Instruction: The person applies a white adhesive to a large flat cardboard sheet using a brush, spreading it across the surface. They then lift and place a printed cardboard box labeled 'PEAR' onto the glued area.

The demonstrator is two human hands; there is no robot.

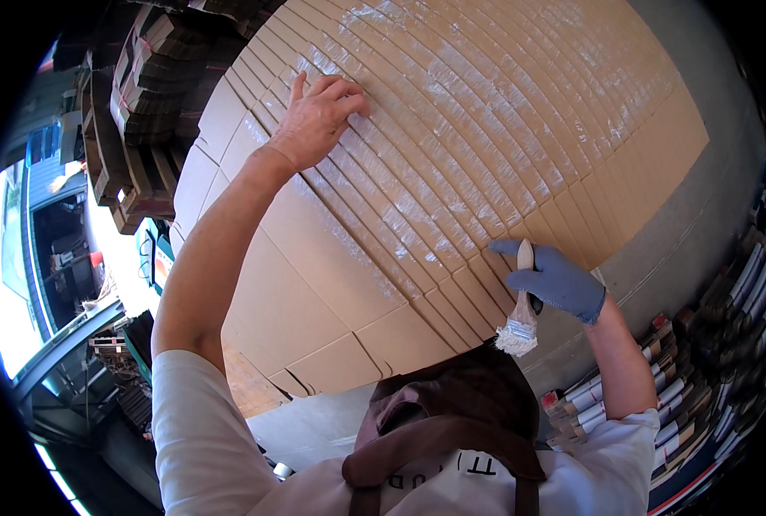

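A fanned row of overlapping brown cardboard sheets [314, 267] lies before me, with streaks of white paste [452, 77] across the exposed strips. My bare left hand [318, 120] rests on the far left part of the sheets, its fingers bent and spread against their edges. In a grey glove, my right hand [555, 279] is at the near right edge of the cardboard. It grips the wooden handle of a paintbrush [520, 297], whose bristles point toward me and are caked with white paste. The right index finger stretches out over the sheets.
Stacks of dark bundled cardboard [155, 77] stand on wooden pallets [133, 185] at the far left. Several rolled or bundled pieces [744, 292] are piled at the right. Grey concrete floor [658, 224] shows beyond the cardboard. I wear a brown apron [452, 413].
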